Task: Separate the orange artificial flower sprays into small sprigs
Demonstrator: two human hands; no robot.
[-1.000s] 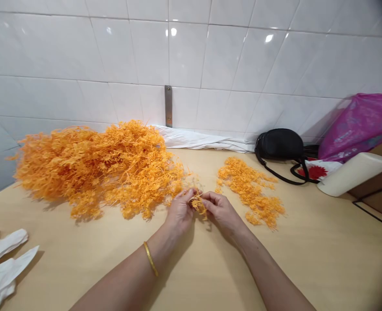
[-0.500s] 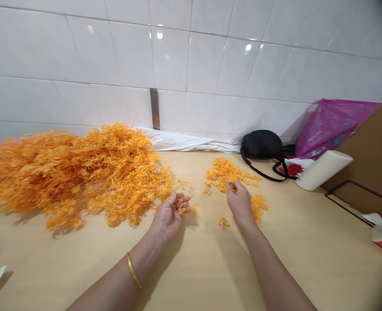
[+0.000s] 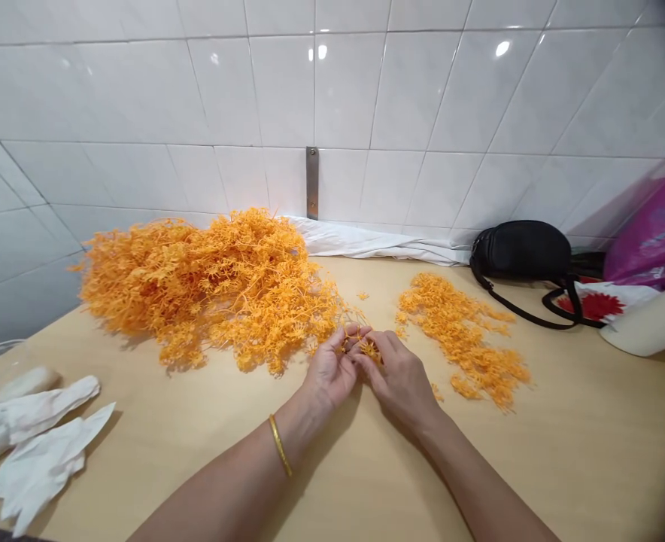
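My left hand (image 3: 334, 366), palm up and fingers curled, grips a thin orange flower stem at the near right edge of a large heap of orange dried flowers (image 3: 214, 286). Against it, my right hand (image 3: 397, 373) pinches a small orange flower sprig (image 3: 369, 349) between thumb and fingers. The hands touch or nearly touch, and parts of the stem are hidden behind the fingers. To the right lies a smaller pile of loose orange flower heads (image 3: 456, 331), spread in a slanting strip. One tiny flower bit (image 3: 362, 295) sits apart, beyond the hands.
Crumpled white tissues (image 3: 50, 459) lie at the left on the wooden table (image 3: 197, 444). A black bag with a strap (image 3: 521, 250), a pale roll (image 3: 651, 320) and a purple bag (image 3: 657, 226) stand at the right. White cloth (image 3: 378, 242) runs along the tiled wall.
My right hand has left the smaller pile and come over to my left hand at the large heap's edge. The view has swung left, showing more of the tissues.
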